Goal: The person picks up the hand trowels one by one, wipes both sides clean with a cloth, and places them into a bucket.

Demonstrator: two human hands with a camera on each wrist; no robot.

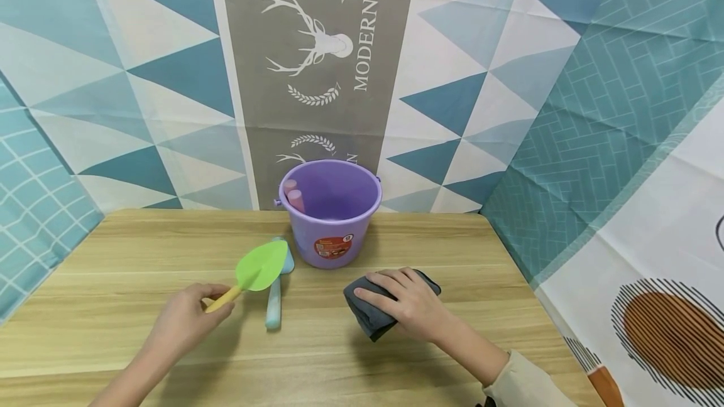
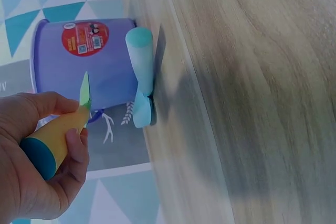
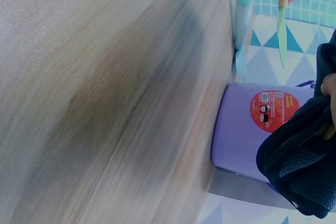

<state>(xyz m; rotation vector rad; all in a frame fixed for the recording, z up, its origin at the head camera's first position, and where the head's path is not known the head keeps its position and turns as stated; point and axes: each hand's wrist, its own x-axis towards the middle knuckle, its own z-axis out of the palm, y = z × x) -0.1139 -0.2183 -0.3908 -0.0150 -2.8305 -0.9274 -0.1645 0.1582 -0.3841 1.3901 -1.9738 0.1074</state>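
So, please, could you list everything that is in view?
table: 1, wood-coloured, centre
bucket: 1, purple, back of table
sticker: 1, red, bucket's front
rod-like pieces: 2, pink, inside bucket
spade: 1, green and yellow, in left hand
small tool: 1, light blue, left of bucket
cloth: 1, dark grey, in right hand
wall coverings: several, mostly blue, white, grey, around table
sleeve: 1, cream, right arm
left hand: 1, bare, on spade
right hand: 1, bare, on cloth

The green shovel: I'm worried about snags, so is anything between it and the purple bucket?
Nothing visible stands between the green shovel, held in the left hand, and the purple bucket. The blue tool lies lower, on the table beneath the shovel's blade. Two pink pieces are inside the bucket, at left in the head view.
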